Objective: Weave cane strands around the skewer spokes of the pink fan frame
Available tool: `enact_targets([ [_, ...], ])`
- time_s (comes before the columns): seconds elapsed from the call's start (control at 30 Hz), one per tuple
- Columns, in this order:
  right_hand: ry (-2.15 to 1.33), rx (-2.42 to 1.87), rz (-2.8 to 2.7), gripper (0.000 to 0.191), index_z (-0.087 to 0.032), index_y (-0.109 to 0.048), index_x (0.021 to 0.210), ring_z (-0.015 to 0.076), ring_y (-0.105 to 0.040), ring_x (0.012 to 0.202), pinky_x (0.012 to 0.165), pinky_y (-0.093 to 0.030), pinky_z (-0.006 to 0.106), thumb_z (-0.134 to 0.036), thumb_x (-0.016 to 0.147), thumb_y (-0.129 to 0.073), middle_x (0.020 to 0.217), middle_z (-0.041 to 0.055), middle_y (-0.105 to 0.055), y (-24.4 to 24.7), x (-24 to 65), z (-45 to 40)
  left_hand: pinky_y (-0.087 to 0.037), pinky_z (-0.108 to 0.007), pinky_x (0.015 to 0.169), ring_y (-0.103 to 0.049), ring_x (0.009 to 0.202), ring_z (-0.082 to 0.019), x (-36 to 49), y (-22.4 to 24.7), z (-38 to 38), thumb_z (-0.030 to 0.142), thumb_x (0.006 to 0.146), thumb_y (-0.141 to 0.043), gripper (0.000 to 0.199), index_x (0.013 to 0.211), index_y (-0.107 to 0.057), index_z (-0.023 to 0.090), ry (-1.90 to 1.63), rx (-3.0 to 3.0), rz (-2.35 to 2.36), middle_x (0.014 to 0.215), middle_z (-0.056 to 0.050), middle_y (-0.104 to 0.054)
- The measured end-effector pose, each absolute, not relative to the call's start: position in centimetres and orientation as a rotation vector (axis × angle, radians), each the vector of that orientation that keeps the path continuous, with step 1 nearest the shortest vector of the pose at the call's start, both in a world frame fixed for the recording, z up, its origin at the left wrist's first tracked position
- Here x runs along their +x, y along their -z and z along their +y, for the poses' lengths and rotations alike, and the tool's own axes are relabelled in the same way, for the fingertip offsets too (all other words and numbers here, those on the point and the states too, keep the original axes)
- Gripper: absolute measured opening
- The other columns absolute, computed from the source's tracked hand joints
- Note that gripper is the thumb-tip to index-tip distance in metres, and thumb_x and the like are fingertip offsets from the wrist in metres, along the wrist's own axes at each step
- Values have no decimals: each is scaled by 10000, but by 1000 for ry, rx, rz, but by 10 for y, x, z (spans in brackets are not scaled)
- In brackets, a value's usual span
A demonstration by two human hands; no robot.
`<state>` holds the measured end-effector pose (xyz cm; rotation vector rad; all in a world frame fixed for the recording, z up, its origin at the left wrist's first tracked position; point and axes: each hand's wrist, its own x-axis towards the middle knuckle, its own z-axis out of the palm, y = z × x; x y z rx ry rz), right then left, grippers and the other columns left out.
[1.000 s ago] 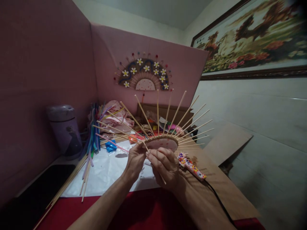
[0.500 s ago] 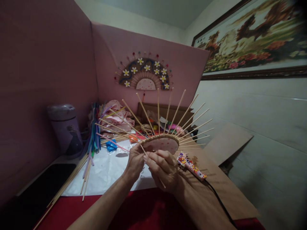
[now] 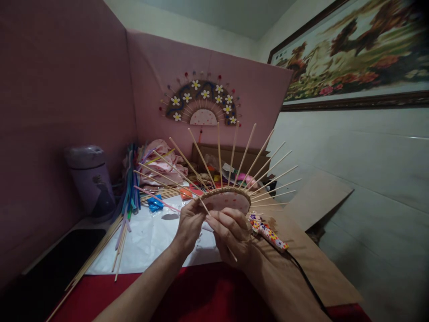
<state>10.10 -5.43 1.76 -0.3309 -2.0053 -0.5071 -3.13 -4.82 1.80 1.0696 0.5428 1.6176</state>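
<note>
Between my hands is a half-round fan frame, its pale face dotted pink and its curved edge trimmed with braided cord. Thin wooden sticks radiate from that edge. My left hand pinches the frame's left end. In my right hand, closed fingers grip a wooden stick that slants from the frame's left edge down past the palm. Where the stick's tip meets the frame is partly covered by my fingers. A glue gun with a flowered cover lies right of my right hand, its black cord running toward me.
A finished-looking flowered fan hangs on the pink panel. To the left stand a purple flask and a bundle of coloured pipe cleaners. Loose sticks lie along the white sheet. Brown cardboard covers the right side.
My right hand and the held stick have shifted slightly right and down. The fan frame has tilted a little, moving its sticks slightly. My left hand keeps its hold.
</note>
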Motion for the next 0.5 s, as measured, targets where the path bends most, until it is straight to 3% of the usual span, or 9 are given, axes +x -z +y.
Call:
enact_targets([
  [0.13,534,-273,-1995,363,-113,-528,1154,219,-546,981,794,-461,385,-102,794,-481,1039,120,-641,-18,104,-58,-494,-303,735,-627,768,-167,-33,-20,-46,231,666,-695,278,935,-663,172,-1661,1025,534,831,-35,-689],
  [0.3,544,-238,-1969,134,-157,-557,921,181,-546,848,736,-443,328,-215,859,-453,806,59,-638,-16,105,-61,-520,-344,776,-620,810,-156,-43,-30,-40,266,669,-707,241,898,-665,199,-1934,959,580,875,-7,-676],
  [0.5,775,-1082,-1859,116,-166,-574,796,198,-497,731,667,-369,326,-169,841,-467,729,69,-591,-18,109,-35,-548,-325,741,-624,783,-147,-57,-38,-35,272,637,-733,359,986,-662,227,-2189,908,646,910,-6,-662],
])
